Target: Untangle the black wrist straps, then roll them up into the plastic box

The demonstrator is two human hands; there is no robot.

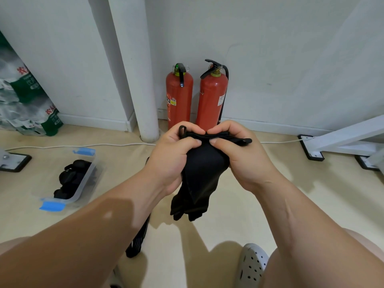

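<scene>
In the clear plastic box (91, 169) lie rolled black straps (70, 177); my left grip (174, 154) and right grip (243, 154) pinch one limp black strap (199, 175) (not yet rolled).

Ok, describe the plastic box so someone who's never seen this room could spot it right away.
Start at the white pipe running down the wall to the floor, then look left along the beige floor. The plastic box lies there, clear, with rolled black straps inside. Its blue clips at both ends set it apart from the black foot plate and the bottle pack.
</scene>
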